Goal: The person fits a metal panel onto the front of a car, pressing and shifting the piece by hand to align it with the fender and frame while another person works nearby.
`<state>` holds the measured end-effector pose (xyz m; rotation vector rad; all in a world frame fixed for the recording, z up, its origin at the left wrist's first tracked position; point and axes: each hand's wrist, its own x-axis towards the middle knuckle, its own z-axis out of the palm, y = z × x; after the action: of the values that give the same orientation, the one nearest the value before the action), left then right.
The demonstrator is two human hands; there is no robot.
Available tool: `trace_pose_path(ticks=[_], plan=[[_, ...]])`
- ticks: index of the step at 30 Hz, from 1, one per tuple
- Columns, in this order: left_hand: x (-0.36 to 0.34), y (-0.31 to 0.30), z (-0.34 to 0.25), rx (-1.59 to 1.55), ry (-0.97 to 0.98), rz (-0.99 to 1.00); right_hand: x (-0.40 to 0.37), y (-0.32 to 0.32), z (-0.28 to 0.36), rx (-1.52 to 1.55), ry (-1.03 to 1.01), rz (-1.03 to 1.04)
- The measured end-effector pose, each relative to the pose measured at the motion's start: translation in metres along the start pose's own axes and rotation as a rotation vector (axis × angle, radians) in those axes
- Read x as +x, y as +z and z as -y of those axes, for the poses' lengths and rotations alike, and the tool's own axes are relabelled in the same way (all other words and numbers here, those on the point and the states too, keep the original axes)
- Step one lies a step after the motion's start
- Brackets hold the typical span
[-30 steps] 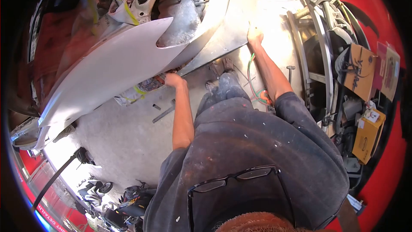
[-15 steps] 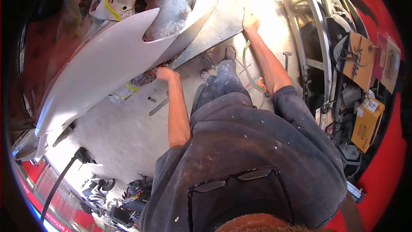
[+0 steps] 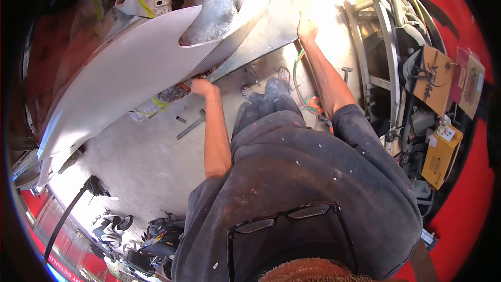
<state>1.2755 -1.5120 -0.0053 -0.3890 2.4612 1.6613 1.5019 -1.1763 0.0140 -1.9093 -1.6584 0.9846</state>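
A broad, smooth grey car body panel (image 3: 263, 39) slants in front of me, its dark lower edge running between my hands. My right hand (image 3: 307, 30) grips its right corner, thumb side up against bright light. Closed at the panel's lower left end is my left hand (image 3: 204, 87); its fingertips are partly hidden. Just left of that hand spreads a large pale curved car body panel (image 3: 130, 68) with a pointed tip and a cut-out. The grey panel's upper end runs beyond the picture, close alongside the pale one.
Metal frame parts (image 3: 383, 47) and a brown cardboard box (image 3: 434, 78) line the right side, with a yellow box (image 3: 442, 155) below. A hammer (image 3: 347, 73), a green hose (image 3: 296, 70) and a metal bar (image 3: 191, 128) lie on the floor. Motorcycles (image 3: 162, 237) stand lower left.
My feet have shifted, the right one coming slightly closer to me. Both hands keep their hold on the grey panel, and the view has moved a little.
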Motion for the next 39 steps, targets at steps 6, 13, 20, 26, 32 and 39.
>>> trace_pose_path(ticks=[6, 13, 20, 26, 32, 39], plan=[[0.024, 0.011, 0.041, -0.099, -0.043, 0.051, 0.031, 0.029, -0.045, -0.12, -0.345, -0.117], [0.007, 0.008, 0.021, 0.391, 0.12, -0.008, 0.053, 0.044, -0.076, -0.201, -0.425, -0.094], [0.0, 0.005, 0.009, -0.358, -0.086, -0.007, 0.043, 0.054, -0.082, -0.44, -0.363, -0.154], [0.0, 0.004, -0.01, -0.603, -0.202, -0.02, 0.019, 0.042, -0.056, -0.199, -0.292, -0.161], [0.018, 0.004, 0.014, -0.635, -0.124, 0.022, 0.003, 0.023, -0.027, -0.053, -0.1, -0.049], [0.018, 0.001, 0.011, -0.479, -0.145, -0.007, -0.009, -0.002, 0.002, 0.029, -0.071, 0.016]])
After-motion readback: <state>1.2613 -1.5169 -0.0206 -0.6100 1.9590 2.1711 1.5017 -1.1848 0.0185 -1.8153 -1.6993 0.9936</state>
